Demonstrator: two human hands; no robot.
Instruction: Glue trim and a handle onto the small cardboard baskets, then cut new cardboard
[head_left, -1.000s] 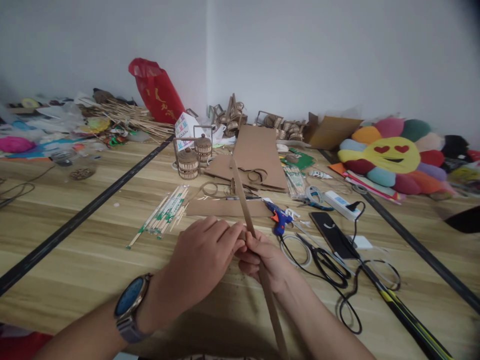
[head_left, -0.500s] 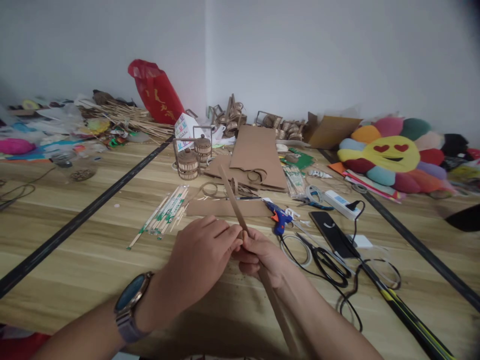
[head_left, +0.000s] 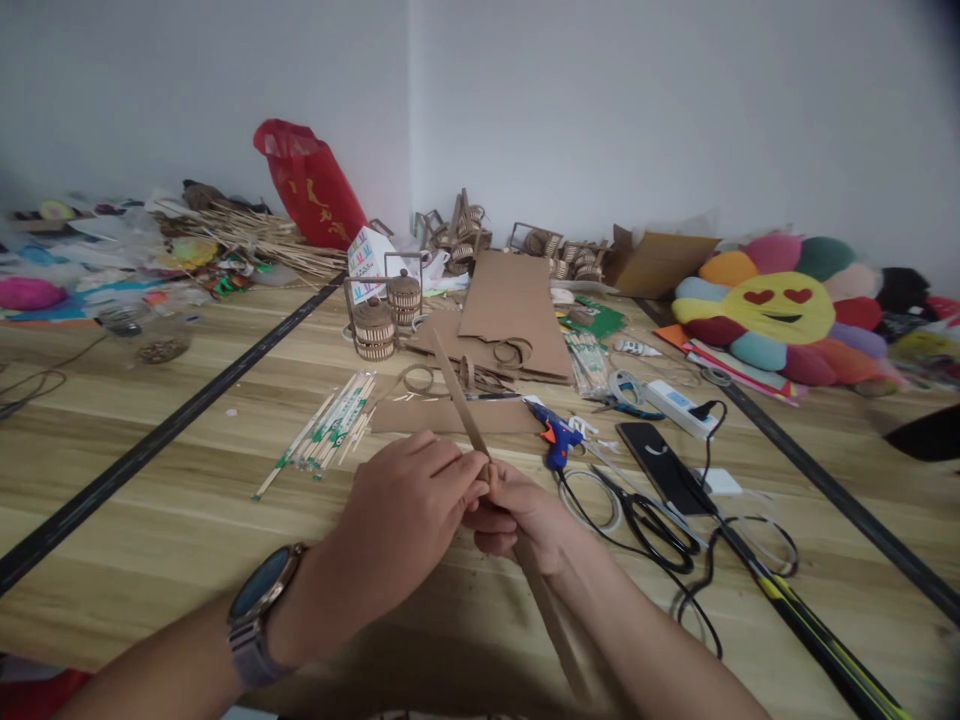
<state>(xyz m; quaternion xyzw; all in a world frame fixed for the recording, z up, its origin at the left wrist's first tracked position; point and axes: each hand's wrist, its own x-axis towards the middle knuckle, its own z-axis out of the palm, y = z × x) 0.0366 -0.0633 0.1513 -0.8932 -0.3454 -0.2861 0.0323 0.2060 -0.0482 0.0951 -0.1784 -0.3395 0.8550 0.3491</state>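
Observation:
A long, narrow cardboard strip (head_left: 459, 395) runs slantwise between my hands, its far end raised over the table and its near end passing under my right wrist. My left hand (head_left: 409, 510), with a watch on the wrist, is closed, thumb and forefinger pinching the strip at its middle. Facing it, my right hand (head_left: 517, 510) is closed around the same strip, the thumb pressed by the left fingertips. What lies right between the fingertips is mostly hidden. Just beyond the hands is a flat cardboard piece (head_left: 390, 415), with a blue glue gun (head_left: 559, 440) to its right.
Wrapped wooden sticks (head_left: 337, 425) lie left of the hands. Small lidded stick baskets (head_left: 373, 330) stand behind, beside cardboard sheets (head_left: 506, 300). On the right are black scissors (head_left: 660, 530), a phone (head_left: 664, 465), a power strip (head_left: 679, 408), cables and a flower cushion (head_left: 780, 310).
Both hands keep their grip on the cardboard strip, which has shifted very slightly. The whole view has moved a little; the table things stay in place.

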